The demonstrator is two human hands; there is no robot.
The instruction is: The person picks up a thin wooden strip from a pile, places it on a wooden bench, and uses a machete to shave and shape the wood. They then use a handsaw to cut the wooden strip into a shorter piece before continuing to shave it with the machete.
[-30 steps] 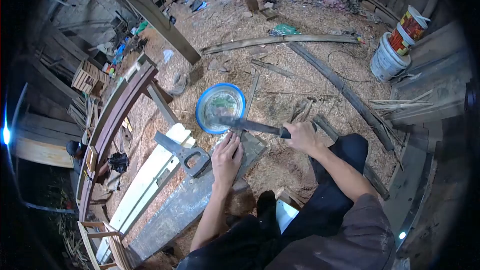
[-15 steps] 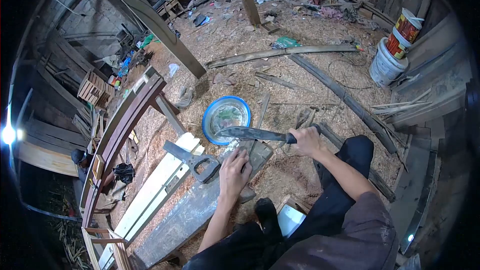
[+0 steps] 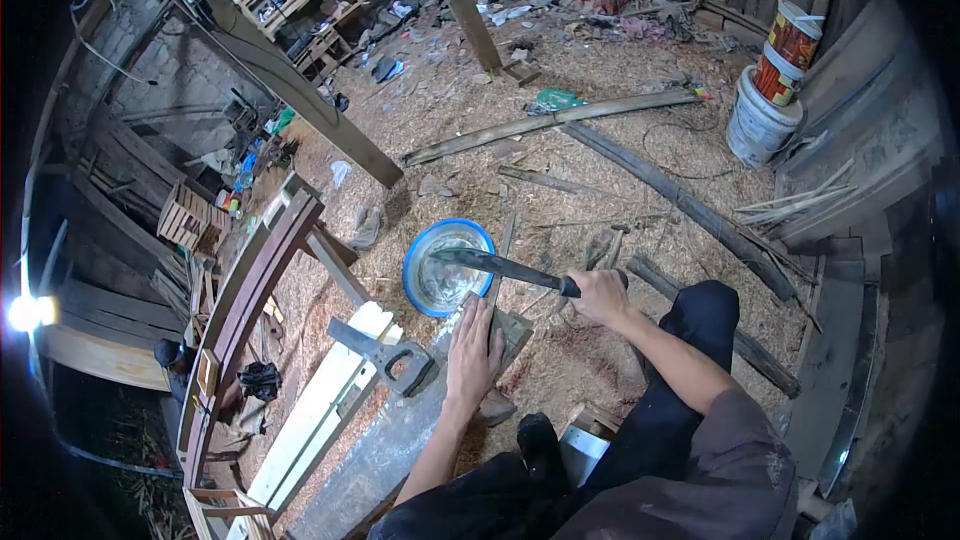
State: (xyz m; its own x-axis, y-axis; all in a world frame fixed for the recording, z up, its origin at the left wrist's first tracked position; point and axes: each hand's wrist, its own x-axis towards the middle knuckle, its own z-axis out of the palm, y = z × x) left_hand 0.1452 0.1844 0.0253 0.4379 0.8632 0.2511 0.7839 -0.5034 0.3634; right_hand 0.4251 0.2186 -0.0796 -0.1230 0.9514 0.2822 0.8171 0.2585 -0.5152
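My right hand (image 3: 600, 296) is wrapped around the dark handle of a machete (image 3: 500, 265). The blade points left, its tip over a blue-rimmed basin (image 3: 410, 290); I cannot tell whether the tip touches what is inside. With its fingers stretched forward, my left hand (image 3: 474, 360) lies flat near the far end of a worn grey board (image 3: 375, 465). Small pale bits show just beyond the fingertips. Left of that hand, a handsaw (image 3: 395, 360) rests across a pale timber piece (image 3: 320, 395) and the grey board.
A curved reddish-brown wooden frame (image 3: 250, 290) stands at left, with another person (image 3: 178, 360) behind it. Long beams (image 3: 680, 195) lie on the shavings-covered floor. Stacked buckets (image 3: 765, 115) stand at far right, and a wooden post (image 3: 320, 110) rises at upper left.
The machete blade has tilted, its tip now further over the basin. My left fingers have straightened from a curled pose. The camera view has shifted slightly.
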